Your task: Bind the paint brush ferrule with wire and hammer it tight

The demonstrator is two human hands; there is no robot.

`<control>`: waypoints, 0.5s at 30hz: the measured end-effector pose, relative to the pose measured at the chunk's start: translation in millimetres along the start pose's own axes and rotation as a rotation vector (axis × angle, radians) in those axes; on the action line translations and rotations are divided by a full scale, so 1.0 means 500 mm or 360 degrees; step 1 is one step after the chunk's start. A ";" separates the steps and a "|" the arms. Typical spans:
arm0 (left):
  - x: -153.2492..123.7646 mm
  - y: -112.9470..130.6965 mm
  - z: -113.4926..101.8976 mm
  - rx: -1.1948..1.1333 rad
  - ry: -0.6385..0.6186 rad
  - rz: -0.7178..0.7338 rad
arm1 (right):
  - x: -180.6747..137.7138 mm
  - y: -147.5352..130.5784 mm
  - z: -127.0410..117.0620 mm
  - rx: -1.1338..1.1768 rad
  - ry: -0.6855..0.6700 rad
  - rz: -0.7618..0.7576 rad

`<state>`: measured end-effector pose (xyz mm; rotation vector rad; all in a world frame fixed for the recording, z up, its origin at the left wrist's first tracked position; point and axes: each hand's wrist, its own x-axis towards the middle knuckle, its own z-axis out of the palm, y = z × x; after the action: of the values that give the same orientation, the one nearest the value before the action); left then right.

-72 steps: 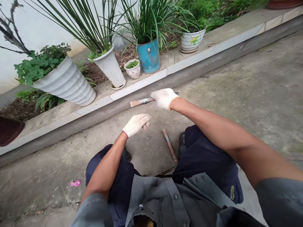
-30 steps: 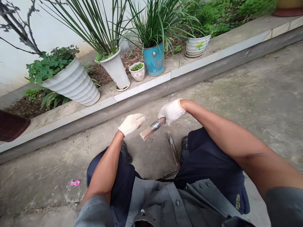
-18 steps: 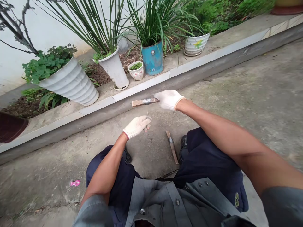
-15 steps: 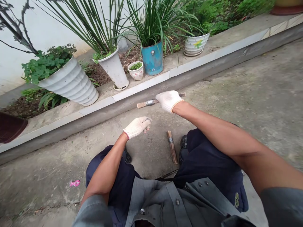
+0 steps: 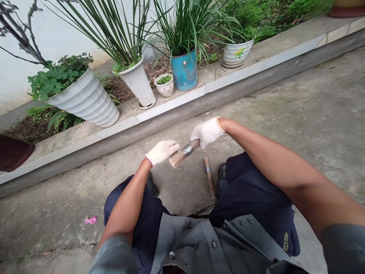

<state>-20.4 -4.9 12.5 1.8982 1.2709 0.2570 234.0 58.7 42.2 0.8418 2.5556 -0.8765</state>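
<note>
My right hand [image 5: 207,133], in a white knit glove, is closed round the brown end of a wire-wrapped wooden stick [image 5: 188,149]. Silvery wire is wound about its middle, and its pale, wider end points down to the left. My left hand [image 5: 162,152], gloved likewise, is at that pale end, thumb stretched out along its upper side. The other left fingers are partly hidden, and whether they press on the stick is hard to see. A second wooden stick [image 5: 209,179] with a silvery band lies on the concrete between my feet.
A low tiled ledge [image 5: 171,110] runs across in front of me. On it stand a ribbed white pot [image 5: 88,101], a tall white pot [image 5: 138,83], a small pot [image 5: 164,88], a blue bucket [image 5: 184,72] and a white bowl [image 5: 236,53]. A pink scrap [image 5: 91,220] lies at left.
My right hand has drawn the wire-wrapped stick from beside the ledge toward me and turned it, its pale end now at my left hand. My left hand has shifted slightly left.
</note>
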 end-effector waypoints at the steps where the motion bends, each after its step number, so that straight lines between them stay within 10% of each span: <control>1: 0.001 -0.001 0.005 -0.0127 -0.0012 0.0027 | -0.003 -0.003 -0.004 0.0055 0.0088 -0.0040; 9: 0.010 -0.006 0.059 -0.0650 -0.0055 0.0101 | 0.029 -0.016 -0.034 -0.0146 0.0935 0.0574; 15: 0.008 -0.010 0.034 0.0130 0.0026 -0.0134 | 0.047 0.005 -0.008 -0.0446 0.0527 0.0855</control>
<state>-12.2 -9.4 -3.0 1.9088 1.3874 0.1793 216.8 72.7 33.4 1.5753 2.4200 -0.2242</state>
